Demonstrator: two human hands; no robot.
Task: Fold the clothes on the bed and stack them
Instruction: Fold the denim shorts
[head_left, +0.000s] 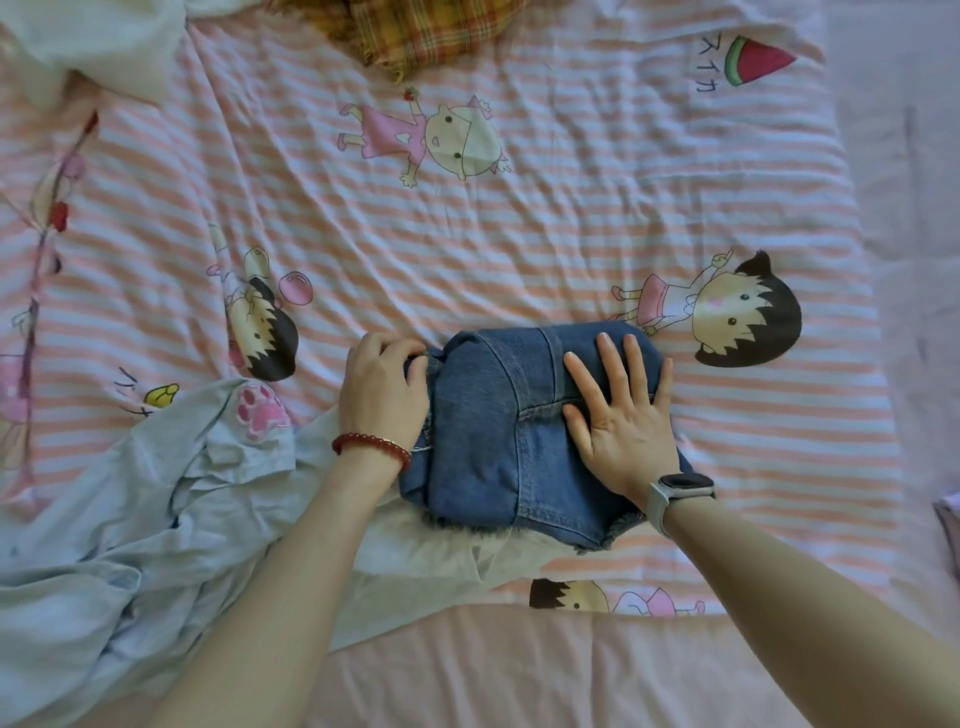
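Note:
Folded blue denim shorts (498, 415) with frayed hems lie on the striped cartoon bedsheet (571, 234), near the bed's front edge. My right hand (618, 410) lies flat on the shorts' right half, fingers spread and pressing down. My left hand (382, 389), with a red bead bracelet on the wrist, grips the shorts' left edge with curled fingers. A crumpled pale blue garment (135, 519) with a pink paw print lies to the left, and part of it reaches under the shorts.
A yellow plaid cloth (415, 31) lies at the far edge of the bed. White fabric (93, 47) is bunched at the far left corner. A plain pink sheet (519, 670) covers the near edge. A purple item (948, 525) peeks in at the right.

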